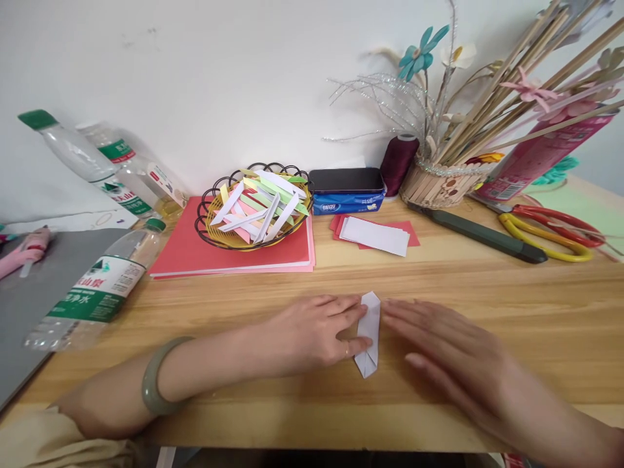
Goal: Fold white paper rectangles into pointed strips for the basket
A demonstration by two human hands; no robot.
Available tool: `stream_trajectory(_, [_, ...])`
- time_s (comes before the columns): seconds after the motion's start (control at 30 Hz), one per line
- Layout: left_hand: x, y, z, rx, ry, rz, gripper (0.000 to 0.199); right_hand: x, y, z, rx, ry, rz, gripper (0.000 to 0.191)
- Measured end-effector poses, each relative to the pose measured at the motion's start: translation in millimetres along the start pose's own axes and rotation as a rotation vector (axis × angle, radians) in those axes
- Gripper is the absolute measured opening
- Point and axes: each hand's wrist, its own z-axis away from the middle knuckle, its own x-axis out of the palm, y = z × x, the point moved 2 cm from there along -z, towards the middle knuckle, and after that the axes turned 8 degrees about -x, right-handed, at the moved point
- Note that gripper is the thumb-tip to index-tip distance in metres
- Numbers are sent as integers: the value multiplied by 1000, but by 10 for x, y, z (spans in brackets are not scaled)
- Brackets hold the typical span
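— From the head camera, how's the left hand (316, 328)?
— Fingers apart, tips pressing the folded white paper (369, 328) against the table (234, 292)
— And the right hand (458, 351)?
— Stretched out, thumb apart, just beside the paper

The strip (372, 325) is matt paper, the tabletop (273, 286) smooth wood, the bangle (154, 385) glossy.

Bare tabletop (273, 283) ahead, basket (208, 232) blocking beyond
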Motion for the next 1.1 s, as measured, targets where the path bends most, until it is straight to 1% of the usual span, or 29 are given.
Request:
stream_trajectory(0.07, [-11,1,-9,-12,-10,17,27,90,-38,-28,-112,-59,78,45])
stream_trajectory(0.17, [-37,-1,-14,-16,-22,48,28,172,-27,-38,-165,-160,158,48])
stream_trajectory(0.23, [-48,-8,-7,-11,-40,68,28,174,4,-25,-158,-200,154,55])
stream_trajectory(0.33, [-42,-18,16,18,-41,74,27,134,49,9,-110,-216,108,66])
stream_trajectory(0.43, [-4,-25,37,37,-28,66,28,111,73,40,-73,-245,63,70])
stream_trajectory(0.53, [34,-32,44,34,-18,71,28,116,79,65,-74,-282,25,73])
stream_trajectory(0.63, [41,-29,35,42,4,74,27,111,78,90,-68,-263,3,79])
stream_trajectory(0.73, [33,-16,8,29,2,74,28,71,78,97,-41,-187,25,77])
stream_trajectory(0.8, [32,-8,-15,-15,21,91,30,46,80,76,-42,-158,66,74])
stream_trajectory(0.87, [38,-2,-33,-62,70,124,30,40,94,36,-63,-157,104,71])
stream_trajectory(0.93, [49,-3,-38,-84,140,159,26,51,129,-7,-73,-161,127,65])
stream_trajectory(1.03, [70,-15,-30,-66,196,189,19,78,202,-47,-74,-161,124,56])
stream_trajectory(1.1, [86,-27,-24,-41,197,199,18,88,243,-52,-53,-171,95,50])
